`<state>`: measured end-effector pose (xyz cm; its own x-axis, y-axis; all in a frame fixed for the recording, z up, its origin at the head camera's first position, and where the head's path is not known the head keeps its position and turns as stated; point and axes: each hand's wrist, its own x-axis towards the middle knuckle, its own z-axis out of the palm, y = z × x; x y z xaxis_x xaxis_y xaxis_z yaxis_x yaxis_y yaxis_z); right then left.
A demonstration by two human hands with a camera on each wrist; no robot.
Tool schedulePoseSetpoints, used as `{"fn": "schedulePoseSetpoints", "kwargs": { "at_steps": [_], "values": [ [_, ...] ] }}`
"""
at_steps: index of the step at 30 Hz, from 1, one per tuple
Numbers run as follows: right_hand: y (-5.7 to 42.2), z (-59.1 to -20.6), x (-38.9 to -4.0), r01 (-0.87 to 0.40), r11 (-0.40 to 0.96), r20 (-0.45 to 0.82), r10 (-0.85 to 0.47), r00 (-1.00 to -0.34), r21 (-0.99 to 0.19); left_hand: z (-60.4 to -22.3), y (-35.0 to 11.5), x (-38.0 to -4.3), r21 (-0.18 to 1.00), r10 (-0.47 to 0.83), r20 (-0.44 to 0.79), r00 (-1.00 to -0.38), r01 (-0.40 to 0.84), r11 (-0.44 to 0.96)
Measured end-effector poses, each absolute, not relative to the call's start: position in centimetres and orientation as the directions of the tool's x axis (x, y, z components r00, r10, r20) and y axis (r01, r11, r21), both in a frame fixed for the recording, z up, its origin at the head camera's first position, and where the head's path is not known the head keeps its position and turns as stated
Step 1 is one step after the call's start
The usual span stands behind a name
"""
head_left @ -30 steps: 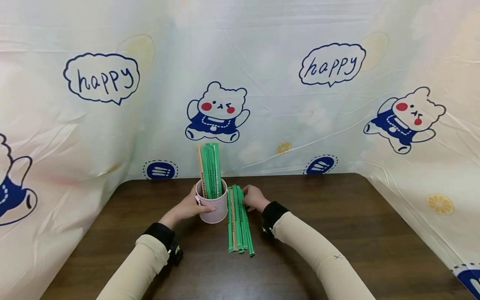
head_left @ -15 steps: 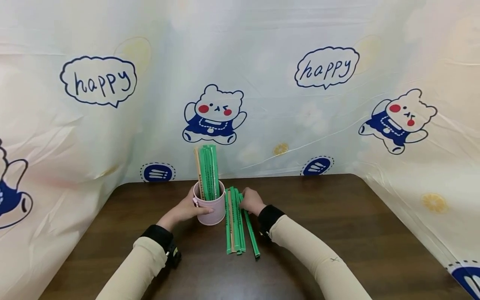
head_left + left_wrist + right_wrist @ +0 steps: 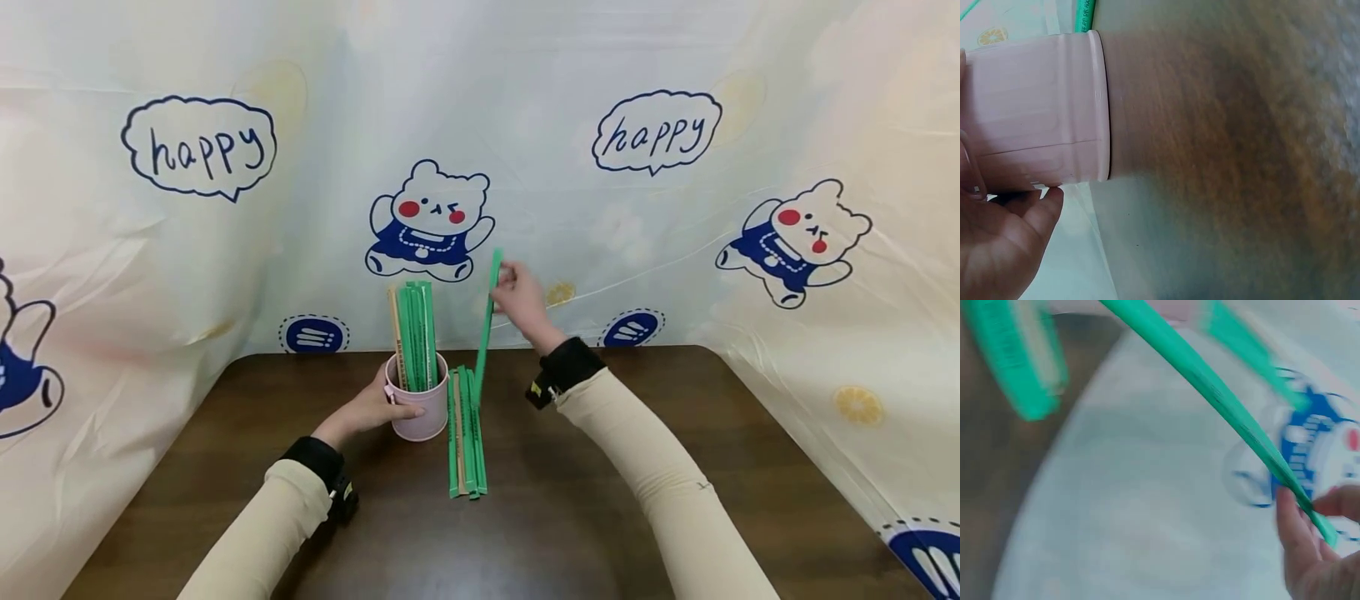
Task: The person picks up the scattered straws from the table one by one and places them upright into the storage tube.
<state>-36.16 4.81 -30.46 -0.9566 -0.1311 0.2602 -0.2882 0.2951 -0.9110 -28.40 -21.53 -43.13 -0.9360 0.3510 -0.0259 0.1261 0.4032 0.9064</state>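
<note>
My left hand (image 3: 366, 408) grips a pink bucket (image 3: 423, 418) by its side, thumb across the front. Inside it, several green-wrapped sticks (image 3: 417, 333) and a tan one (image 3: 397, 337) stand upright. Raised at the right, my right hand (image 3: 522, 302) pinches one long green-wrapped stick (image 3: 487, 342) near its top end. That stick hangs down at a slant, its lower end overlapping the pile in the head view. The right wrist view shows thumb and fingers (image 3: 1294, 522) closed on the stick's end. In the left wrist view, the bucket wall (image 3: 1029, 106) fills the upper left.
Just right of the bucket, a small pile of green-wrapped sticks (image 3: 469, 450) with a tan one (image 3: 460, 450) lies lengthwise on the dark wooden table (image 3: 600, 500). Behind the table's far edge hangs a pale printed cloth (image 3: 547, 200).
The right hand has drawn one green-wrapped stick off the right side of the pile and lifted it up and away. The left hand keeps its grip on the bucket.
</note>
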Motion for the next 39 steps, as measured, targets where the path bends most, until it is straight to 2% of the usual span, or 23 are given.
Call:
{"fn": "schedulePoseSetpoints", "kwargs": {
  "at_steps": [2, 5, 8, 13, 19, 25, 31, 34, 39],
  "values": [
    [4.3, -28.4, -36.2, -0.356, 0.178, 0.347, -0.083, -0.934, -0.917, -42.7, -21.6, -28.6, 0.904, 0.345, -0.027, -0.938, 0.123, 0.408],
    [3.4, -26.7, -35.9, -0.425, 0.088, 0.423, -0.039, -0.905, -0.901, -42.6, -21.5, -28.6, 0.899, 0.333, -0.032, -0.942, 0.118, 0.421],
    [2.2, -27.0, -35.2, -0.466, 0.111, 0.464, -0.039, -0.885, -0.878, -42.8, -21.3, -28.3, 0.9, 0.328, -0.042, -0.944, 0.108, 0.423],
    [0.4, -29.6, -34.6, -0.518, 0.219, 0.503, -0.124, -0.855, -0.827, -42.8, -21.1, -28.0, 0.9, 0.331, -0.039, -0.943, 0.111, 0.422],
    [-1.1, -33.8, -33.9, -0.507, 0.288, 0.452, -0.237, -0.86, -0.813, -43.4, -21.3, -27.6, 0.892, 0.33, -0.029, -0.943, 0.124, 0.434],
    [-1.8, -35.5, -33.7, -0.525, 0.362, 0.444, -0.287, -0.849, -0.77, -43.2, -21.1, -27.9, 0.893, 0.339, -0.02, -0.941, 0.135, 0.429],
    [-2.1, -37.1, -34.6, -0.528, 0.323, 0.443, -0.302, -0.844, -0.785, -43.2, -21.1, -28.1, 0.895, 0.341, -0.016, -0.94, 0.139, 0.424],
    [-1.9, -38.6, -36.0, -0.588, 0.309, 0.498, -0.327, -0.804, -0.747, -43.2, -21.2, -28.2, 0.894, 0.348, -0.003, -0.938, 0.154, 0.421],
    [-1.5, -39.1, -36.0, -0.535, 0.267, 0.445, -0.331, -0.832, -0.802, -43.4, -21.3, -28.0, 0.893, 0.346, -0.007, -0.938, 0.149, 0.424]
  ]
}}
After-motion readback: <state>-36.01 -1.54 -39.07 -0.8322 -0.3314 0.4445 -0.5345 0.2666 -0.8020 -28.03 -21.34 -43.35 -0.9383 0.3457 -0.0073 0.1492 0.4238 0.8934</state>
